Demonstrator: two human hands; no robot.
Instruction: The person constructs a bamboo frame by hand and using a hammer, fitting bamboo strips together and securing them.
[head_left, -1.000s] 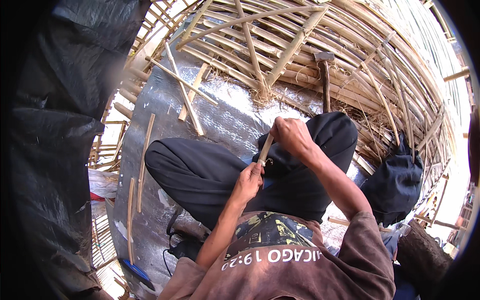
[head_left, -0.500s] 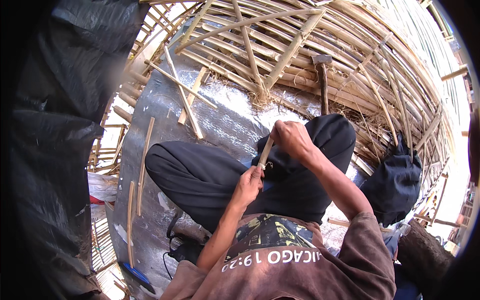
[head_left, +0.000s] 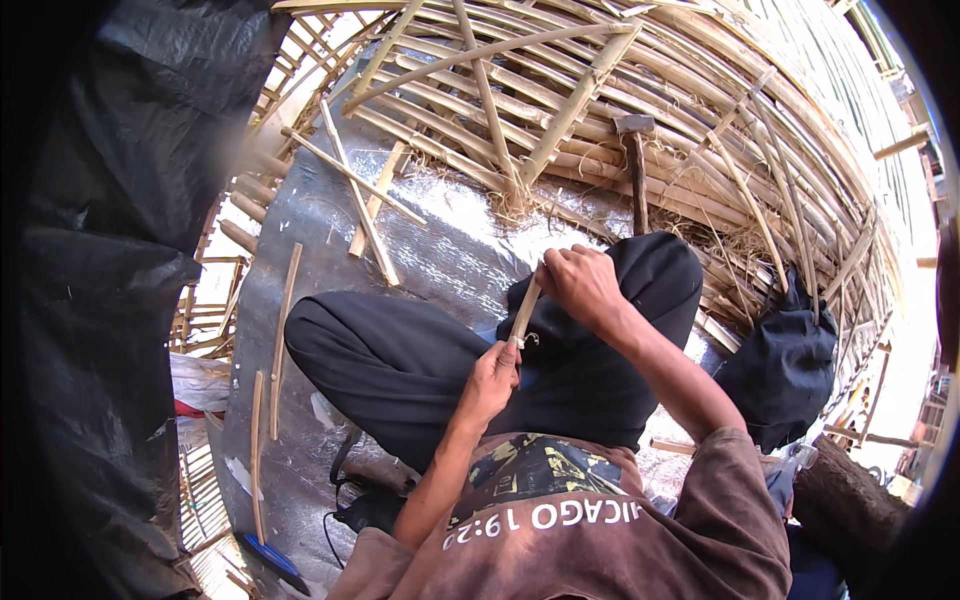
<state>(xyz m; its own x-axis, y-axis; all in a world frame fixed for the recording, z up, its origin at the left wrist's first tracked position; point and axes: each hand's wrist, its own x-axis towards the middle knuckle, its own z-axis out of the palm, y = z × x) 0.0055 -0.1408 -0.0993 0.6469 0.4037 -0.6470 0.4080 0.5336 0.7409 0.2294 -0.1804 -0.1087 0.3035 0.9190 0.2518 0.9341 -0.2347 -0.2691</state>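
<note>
A short, pale brown strip [head_left: 525, 312], seemingly bamboo, runs between my two hands over my crossed legs. Its lower end is pinched by my left hand [head_left: 490, 382], thumb on top. At the upper end, my right hand [head_left: 582, 284] is closed in a fist; whether it also holds a tool is hidden. A thin pale curl [head_left: 531, 341] sticks out beside the left thumb, at the strip's lower part.
A hammer-like tool [head_left: 637, 165] with a dark handle leans against the bamboo slats [head_left: 590, 140] ahead. Loose bamboo strips [head_left: 362, 195] lie on the grey sheet [head_left: 300, 345] at left. A black cloth bag [head_left: 785, 370] sits at right; a blue-handled object [head_left: 272, 558] lies lower left.
The view has shifted slightly, so the surroundings sit a little further left. Both hands keep their hold on the strip, with hardly any change in their positions.
</note>
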